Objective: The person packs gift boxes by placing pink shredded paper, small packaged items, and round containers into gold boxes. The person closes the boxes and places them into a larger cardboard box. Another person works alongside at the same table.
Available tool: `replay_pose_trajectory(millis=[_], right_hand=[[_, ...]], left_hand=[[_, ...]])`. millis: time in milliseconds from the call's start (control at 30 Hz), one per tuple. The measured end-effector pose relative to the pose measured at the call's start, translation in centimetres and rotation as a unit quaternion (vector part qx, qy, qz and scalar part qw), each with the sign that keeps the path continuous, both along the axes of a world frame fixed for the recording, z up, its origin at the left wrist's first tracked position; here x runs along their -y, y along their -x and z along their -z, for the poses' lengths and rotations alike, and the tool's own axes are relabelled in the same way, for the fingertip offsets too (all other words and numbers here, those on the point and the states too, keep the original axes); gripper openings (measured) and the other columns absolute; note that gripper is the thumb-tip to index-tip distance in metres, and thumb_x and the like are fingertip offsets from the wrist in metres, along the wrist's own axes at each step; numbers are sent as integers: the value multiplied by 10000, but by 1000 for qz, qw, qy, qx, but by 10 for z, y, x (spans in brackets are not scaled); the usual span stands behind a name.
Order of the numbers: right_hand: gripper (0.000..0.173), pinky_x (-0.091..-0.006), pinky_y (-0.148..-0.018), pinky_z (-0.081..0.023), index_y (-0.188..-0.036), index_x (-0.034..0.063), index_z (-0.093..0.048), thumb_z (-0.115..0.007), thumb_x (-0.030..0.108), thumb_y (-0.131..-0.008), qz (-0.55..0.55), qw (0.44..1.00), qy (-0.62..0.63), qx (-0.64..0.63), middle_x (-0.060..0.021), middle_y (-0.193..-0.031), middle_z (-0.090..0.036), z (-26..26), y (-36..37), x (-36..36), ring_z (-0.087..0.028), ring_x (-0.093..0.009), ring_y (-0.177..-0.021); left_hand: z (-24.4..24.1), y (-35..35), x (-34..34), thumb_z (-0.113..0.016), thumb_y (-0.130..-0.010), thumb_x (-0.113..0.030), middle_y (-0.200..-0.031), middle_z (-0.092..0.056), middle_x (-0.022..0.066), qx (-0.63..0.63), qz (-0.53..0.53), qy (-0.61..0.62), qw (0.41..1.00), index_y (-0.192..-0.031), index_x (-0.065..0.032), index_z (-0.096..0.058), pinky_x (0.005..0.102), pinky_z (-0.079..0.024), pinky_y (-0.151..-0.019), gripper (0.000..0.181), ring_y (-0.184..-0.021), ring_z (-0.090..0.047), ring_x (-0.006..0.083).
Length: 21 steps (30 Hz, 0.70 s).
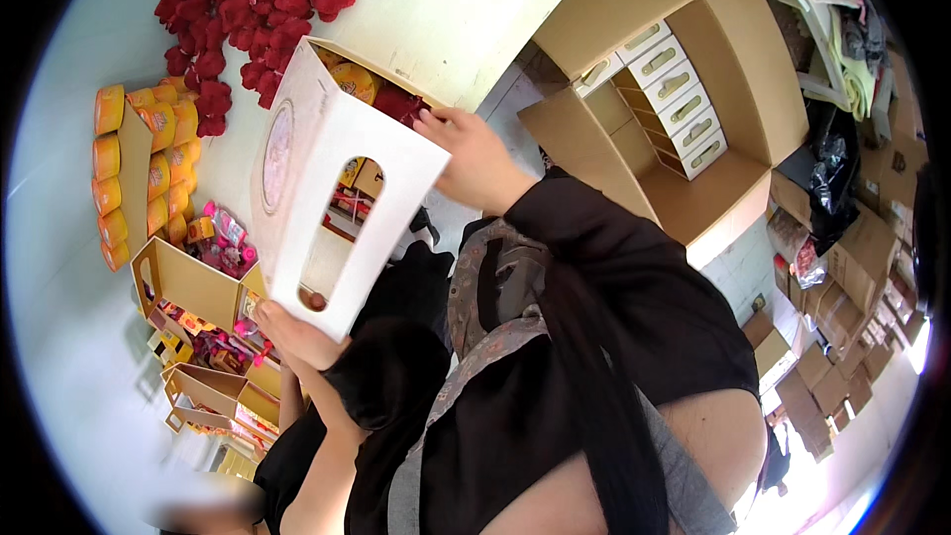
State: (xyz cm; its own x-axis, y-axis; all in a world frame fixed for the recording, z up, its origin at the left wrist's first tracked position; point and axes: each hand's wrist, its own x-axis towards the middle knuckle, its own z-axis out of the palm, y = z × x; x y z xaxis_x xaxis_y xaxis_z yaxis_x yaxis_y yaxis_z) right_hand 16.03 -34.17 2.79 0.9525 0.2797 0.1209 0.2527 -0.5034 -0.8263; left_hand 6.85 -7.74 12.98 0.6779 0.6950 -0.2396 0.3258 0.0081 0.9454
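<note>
Between both hands I hold a white cardboard carry box (386, 126) with a long rounded slot in one panel and a printed oval on another. My left hand (301, 334) grips its lower left end. My right hand (472, 156) is at the upper right edge, its fingertips at the open side. Inside that opening I see a yellow-orange round tub (353, 82) and something dark red (399, 102). More packed contents show through the slot, too small to name.
A heap of red petal-like fabric pieces (260, 7) lies on the white table (446, 7). Stacked orange tubs (160, 126) and filled open carry boxes (186, 286) stand left. Right, an open carton (713, 215) holds several white boxes (676, 85). A person's arm (319, 475) is close on the left.
</note>
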Motion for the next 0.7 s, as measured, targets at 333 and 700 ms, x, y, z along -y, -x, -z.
replay_pose_trajectory(millis=[333,700], right_hand=[[768,-409,-945,-331,-1283,-139,-416,-607,423,-795,189,938,288,-37,-266,-1275,-463,17,-20,-87,-463,-373,-1146],[362,-451,-868,-431,-1035,45,-618,-631,153,-690,103,981,70,148,-109,-1039,-599,-14,33,-31,-545,-342,-986]], left_hand=[[-31,-18,-12,-409,-1002,-366,-755,-528,31,-4,11,42,999,-989,-22,-536,272,-469,-616,367,-673,-547,140],[74,43,-8,-692,-791,-277,-1232,-472,274,-129,111,-257,951,-1305,95,-383,453,-365,-986,705,-1139,-470,373]])
